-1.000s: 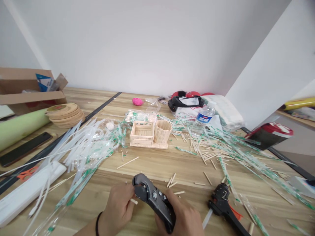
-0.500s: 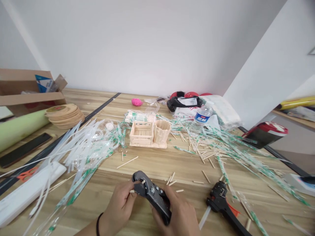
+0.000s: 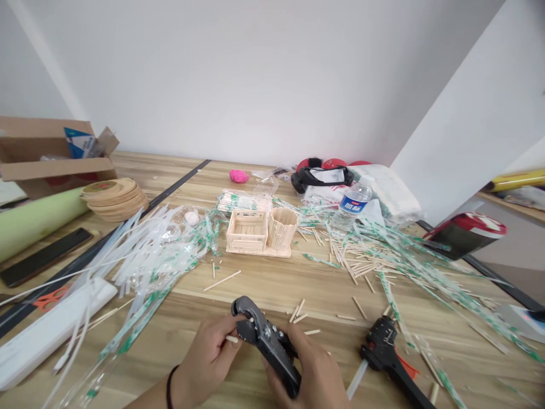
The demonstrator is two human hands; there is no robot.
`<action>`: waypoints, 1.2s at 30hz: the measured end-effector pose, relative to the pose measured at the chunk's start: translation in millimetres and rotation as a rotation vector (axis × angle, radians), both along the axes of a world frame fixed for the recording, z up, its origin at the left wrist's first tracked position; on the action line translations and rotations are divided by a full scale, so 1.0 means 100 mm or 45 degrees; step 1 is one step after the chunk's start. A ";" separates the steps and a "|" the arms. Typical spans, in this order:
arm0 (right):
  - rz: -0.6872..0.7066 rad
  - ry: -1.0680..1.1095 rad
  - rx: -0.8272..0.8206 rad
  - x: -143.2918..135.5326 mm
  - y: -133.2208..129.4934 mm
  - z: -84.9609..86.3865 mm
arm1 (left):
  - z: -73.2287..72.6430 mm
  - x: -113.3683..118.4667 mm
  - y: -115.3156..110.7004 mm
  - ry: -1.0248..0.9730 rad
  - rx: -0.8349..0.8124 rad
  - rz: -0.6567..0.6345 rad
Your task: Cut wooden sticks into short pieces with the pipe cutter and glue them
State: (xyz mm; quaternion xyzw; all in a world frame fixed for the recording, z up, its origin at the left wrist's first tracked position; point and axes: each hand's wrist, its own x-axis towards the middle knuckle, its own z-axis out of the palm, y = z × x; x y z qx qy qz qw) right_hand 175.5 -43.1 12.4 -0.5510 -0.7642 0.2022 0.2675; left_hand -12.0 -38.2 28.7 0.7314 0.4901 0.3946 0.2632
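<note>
My right hand (image 3: 317, 363) is closed around the handles of a black pipe cutter (image 3: 272, 343), whose hooked jaw points up and to the left. Between the fingertips of my left hand (image 3: 208, 349), right beside the jaw, is a short wooden stick (image 3: 232, 339); most of it is hidden by fingers and blade. Beyond both hands stands a small holder made of sticks, with a railed square box (image 3: 247, 232) and a round cup (image 3: 283, 227) on one base. Short cut stick pieces (image 3: 300, 309) lie just past the cutter.
A black glue gun (image 3: 380, 343) lies to the right. Loose sticks (image 3: 361, 258) and green-printed wrappers (image 3: 430, 267) spread behind it, near a water bottle (image 3: 354, 200). On the left are clear glue sticks (image 3: 128, 255), a phone (image 3: 45, 255), wooden discs (image 3: 114, 199) and a cardboard box (image 3: 59, 169).
My left hand and the stick have shifted slightly relative to the cutter's jaw, and the stick's near end shows more. The whole view has moved a little.
</note>
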 end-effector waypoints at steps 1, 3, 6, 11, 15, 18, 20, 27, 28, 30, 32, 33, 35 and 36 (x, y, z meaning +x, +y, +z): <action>0.005 0.003 -0.003 0.00 0.00 0.01 | 0.00 0.00 0.00 0.004 0.012 -0.005; 0.012 0.010 -0.002 0.00 0.00 0.02 | -0.02 0.00 0.00 0.016 0.047 -0.008; 0.062 0.028 -0.020 0.00 0.01 0.02 | -0.04 0.00 0.01 0.025 0.088 0.011; 0.062 0.051 -0.078 0.00 0.02 0.01 | -0.05 -0.01 0.02 0.022 0.081 -0.017; 0.134 -0.007 -0.151 0.01 0.01 0.02 | -0.03 -0.02 0.03 0.091 0.129 -0.018; 0.078 -0.019 -0.105 0.00 0.00 0.00 | -0.02 -0.01 0.02 0.140 0.178 0.010; 0.033 -0.039 -0.072 -0.01 -0.01 -0.03 | -0.02 0.00 0.02 0.161 0.219 0.030; 0.008 -0.128 -0.008 0.01 -0.02 -0.08 | -0.03 0.01 0.01 0.251 0.365 0.111; 0.005 -0.142 0.001 0.01 -0.02 -0.08 | -0.04 0.01 0.01 0.260 0.386 0.125; -0.005 -0.167 0.019 0.03 -0.02 -0.08 | -0.06 0.00 0.00 0.267 0.430 0.144; -0.012 -0.183 0.036 0.04 -0.02 -0.07 | -0.09 0.01 0.00 0.272 0.465 0.162; -0.009 -0.188 0.044 0.04 -0.02 -0.07 | -0.10 0.01 0.00 0.276 0.475 0.169; -0.007 -0.204 0.060 0.05 -0.02 -0.07 | -0.12 0.01 0.00 0.284 0.480 0.174; -0.007 -0.213 0.071 0.05 -0.02 -0.07 | -0.12 0.02 0.00 0.289 0.480 0.176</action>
